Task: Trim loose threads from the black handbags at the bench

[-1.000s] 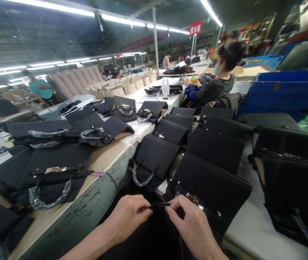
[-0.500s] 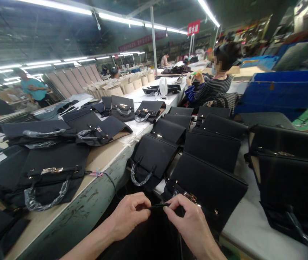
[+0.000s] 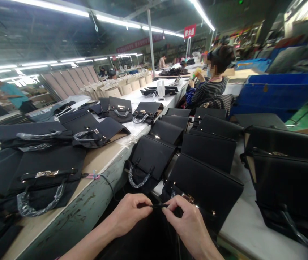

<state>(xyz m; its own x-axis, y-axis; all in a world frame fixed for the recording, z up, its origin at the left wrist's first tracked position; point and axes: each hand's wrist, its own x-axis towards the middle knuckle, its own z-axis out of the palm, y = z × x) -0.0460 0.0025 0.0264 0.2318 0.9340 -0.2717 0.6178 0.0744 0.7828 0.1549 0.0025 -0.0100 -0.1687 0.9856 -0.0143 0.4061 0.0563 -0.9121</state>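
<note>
My left hand pinches one end of a thin black strip between thumb and forefinger. A short way to the right, my right hand pinches the same strip, so a short straight length shows between them. Dark material below merges with it, and I cannot tell whether the two are joined. Just beyond my right hand lies a black handbag with metal hardware. Ahead of my left hand rests another black handbag, its handle wrapped in clear plastic.
More black handbags lie on the left table and the right white table. A gap separates the tables. A seated person in a striped top works ahead, near a blue bin. Another person in teal stands far left.
The strip between my fingers now looks straighter and thinner. My view has turned slightly right. The person in teal appears farther left and leans differently.
</note>
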